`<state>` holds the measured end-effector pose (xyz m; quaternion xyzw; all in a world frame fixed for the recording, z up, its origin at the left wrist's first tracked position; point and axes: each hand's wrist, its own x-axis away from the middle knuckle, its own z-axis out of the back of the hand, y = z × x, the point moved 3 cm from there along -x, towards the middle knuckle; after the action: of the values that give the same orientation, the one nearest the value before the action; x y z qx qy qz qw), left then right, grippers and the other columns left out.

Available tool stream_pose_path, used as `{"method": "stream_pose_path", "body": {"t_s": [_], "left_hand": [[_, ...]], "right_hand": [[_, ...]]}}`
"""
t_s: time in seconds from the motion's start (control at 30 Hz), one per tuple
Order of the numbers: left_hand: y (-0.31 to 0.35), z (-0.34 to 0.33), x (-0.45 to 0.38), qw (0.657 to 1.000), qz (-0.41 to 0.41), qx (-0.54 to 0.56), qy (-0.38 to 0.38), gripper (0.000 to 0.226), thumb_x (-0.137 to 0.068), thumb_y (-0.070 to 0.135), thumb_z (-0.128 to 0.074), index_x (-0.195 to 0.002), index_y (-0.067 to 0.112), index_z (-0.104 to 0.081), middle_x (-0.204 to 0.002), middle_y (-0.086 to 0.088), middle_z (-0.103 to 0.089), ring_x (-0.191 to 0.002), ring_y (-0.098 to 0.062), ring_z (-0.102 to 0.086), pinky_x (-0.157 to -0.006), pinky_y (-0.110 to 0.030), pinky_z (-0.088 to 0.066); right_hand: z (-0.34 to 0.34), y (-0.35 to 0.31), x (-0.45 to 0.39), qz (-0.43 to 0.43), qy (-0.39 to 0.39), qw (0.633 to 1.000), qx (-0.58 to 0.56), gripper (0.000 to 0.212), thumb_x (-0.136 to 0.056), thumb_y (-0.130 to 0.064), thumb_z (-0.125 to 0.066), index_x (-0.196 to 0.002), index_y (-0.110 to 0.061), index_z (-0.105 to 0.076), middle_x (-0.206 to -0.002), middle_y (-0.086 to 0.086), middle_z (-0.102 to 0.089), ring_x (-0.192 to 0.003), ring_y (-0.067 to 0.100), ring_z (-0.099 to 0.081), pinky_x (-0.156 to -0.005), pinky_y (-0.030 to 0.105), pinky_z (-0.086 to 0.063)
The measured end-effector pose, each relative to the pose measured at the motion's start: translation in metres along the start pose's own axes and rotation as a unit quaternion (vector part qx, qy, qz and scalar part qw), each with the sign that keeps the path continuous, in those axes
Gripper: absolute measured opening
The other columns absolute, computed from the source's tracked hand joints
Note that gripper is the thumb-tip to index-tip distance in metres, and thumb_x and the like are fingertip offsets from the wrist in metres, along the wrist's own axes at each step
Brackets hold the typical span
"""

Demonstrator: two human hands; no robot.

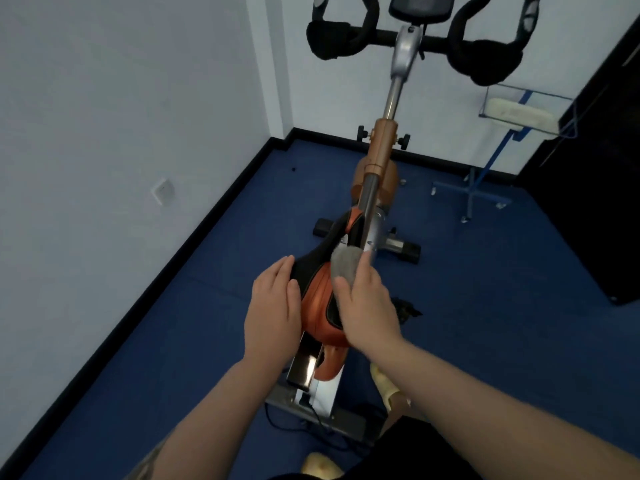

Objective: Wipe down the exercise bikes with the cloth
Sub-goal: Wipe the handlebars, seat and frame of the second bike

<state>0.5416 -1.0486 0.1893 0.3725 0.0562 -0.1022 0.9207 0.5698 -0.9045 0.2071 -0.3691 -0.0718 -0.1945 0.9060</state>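
Right hand (367, 306) grips grey cloth (344, 266) on bike saddle (318, 299); left hand (273, 306) rests flat.

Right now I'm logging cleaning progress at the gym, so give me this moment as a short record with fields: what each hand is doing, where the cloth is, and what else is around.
left hand: left hand rests flat, fingers straight, on the left side of the saddle
right hand: right hand holds the grey cloth on the saddle's right side
cloth position: near the saddle's nose, beside the silver post
bike: exercise bike, orange and silver, black handlebars
floor: blue carpet
background: blue-framed rack by the wall
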Motion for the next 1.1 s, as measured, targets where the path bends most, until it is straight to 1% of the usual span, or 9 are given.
{"method": "stream_pose_path", "body": {"t_s": [0.1,0.17,0.27,0.37,0.5,0.7,0.93,1.03,1.1], "left_hand": [[0.004,0.0,0.001,1.0,0.009,0.013,0.0,0.045,-0.104,0.025,-0.031,-0.146,0.015,-0.044,-0.147,0.003,-0.045,-0.133,-0.002,-0.032,-0.107,-0.012,-0.021],[0.007,0.001,-0.003,1.0,0.025,-0.007,-0.009,0.041,-0.103,0.025,-0.035,-0.141,0.018,-0.048,-0.142,0.004,-0.048,-0.127,-0.008,-0.038,-0.099,-0.022,-0.033],[0.01,0.007,-0.033,0.993,0.065,-0.084,-0.043,0.025,-0.102,0.029,-0.04,-0.119,0.019,-0.055,-0.119,0.0,-0.054,-0.102,-0.012,-0.039,-0.076,-0.031,-0.036],[0.018,0.004,-0.055,0.98,0.068,-0.17,-0.084,0.028,-0.103,0.036,-0.037,-0.113,0.014,-0.052,-0.113,-0.006,-0.051,-0.103,-0.021,-0.043,-0.078,-0.04,-0.043],[0.015,-0.007,-0.05,0.986,0.083,-0.135,-0.05,0.028,-0.102,0.039,-0.038,-0.112,0.018,-0.053,-0.112,-0.003,-0.049,-0.103,-0.018,-0.04,-0.07,-0.034,-0.039],[0.007,-0.008,-0.056,0.991,0.1,-0.071,-0.046,0.016,-0.099,0.04,-0.043,-0.098,0.027,-0.053,-0.098,0.011,-0.054,-0.094,-0.01,-0.044,-0.064,-0.031,-0.03],[0.001,-0.011,-0.056,0.99,0.118,-0.07,-0.033,0.014,-0.096,0.044,-0.044,-0.096,0.034,-0.053,-0.095,0.017,-0.055,-0.091,-0.005,-0.048,-0.059,-0.022,-0.028],[0.001,-0.01,-0.054,0.989,0.129,-0.061,-0.039,0.014,-0.095,0.044,-0.045,-0.095,0.035,-0.054,-0.096,0.018,-0.057,-0.092,-0.004,-0.05,-0.06,-0.02,-0.03],[0.002,-0.009,-0.053,0.988,0.143,-0.042,-0.03,0.014,-0.095,0.044,-0.046,-0.095,0.036,-0.056,-0.096,0.018,-0.058,-0.092,-0.003,-0.052,-0.063,-0.021,-0.033]], "right_hand": [[-0.015,0.009,0.042,0.059,0.022,0.996,0.064,0.071,-0.099,-0.048,-0.023,-0.154,-0.023,0.015,-0.163,0.002,0.012,-0.149,0.023,0.003,-0.122,0.044,-0.012],[-0.015,0.013,0.037,0.052,-0.001,0.997,0.066,0.069,-0.101,-0.048,-0.024,-0.153,-0.027,0.016,-0.162,0.0,0.017,-0.149,0.023,0.006,-0.121,0.045,-0.012],[-0.001,0.006,-0.001,0.003,-0.025,1.0,0.012,0.066,-0.103,-0.047,-0.025,-0.155,-0.026,0.01,-0.163,0.005,-0.006,-0.143,0.028,-0.025,-0.111,0.045,-0.034],[0.005,0.0,-0.021,-0.04,-0.026,0.999,-0.001,0.066,-0.104,-0.046,-0.025,-0.156,-0.019,0.005,-0.156,0.012,-0.028,-0.131,0.032,-0.043,-0.101,0.044,-0.042],[-0.006,0.003,0.01,0.034,0.001,0.998,0.051,0.069,-0.102,-0.049,-0.026,-0.154,-0.024,0.01,-0.162,0.003,-0.007,-0.141,0.028,-0.026,-0.109,0.049,-0.035],[0.008,-0.015,-0.067,-0.073,-0.008,0.997,0.003,0.07,-0.105,-0.04,-0.026,-0.154,-0.01,0.013,-0.16,0.015,-0.019,-0.127,0.037,-0.047,-0.096,0.042,-0.044],[-0.006,0.003,-0.067,0.034,0.005,0.999,0.016,0.076,-0.099,-0.057,-0.023,-0.153,-0.022,0.018,-0.163,0.009,-0.006,-0.128,0.034,-0.048,-0.078,0.032,-0.04],[0.001,0.001,-0.109,0.011,0.015,0.998,-0.052,0.069,-0.1,-0.057,-0.02,-0.156,-0.025,0.005,-0.164,0.004,-0.006,-0.136,0.033,-0.04,-0.099,0.04,-0.04],[0.02,-0.003,-0.14,0.056,0.015,0.998,-0.028,0.055,-0.104,-0.047,-0.021,-0.152,-0.022,-0.023,-0.161,0.001,-0.017,-0.139,0.027,-0.034,-0.106,0.038,-0.035]]}}
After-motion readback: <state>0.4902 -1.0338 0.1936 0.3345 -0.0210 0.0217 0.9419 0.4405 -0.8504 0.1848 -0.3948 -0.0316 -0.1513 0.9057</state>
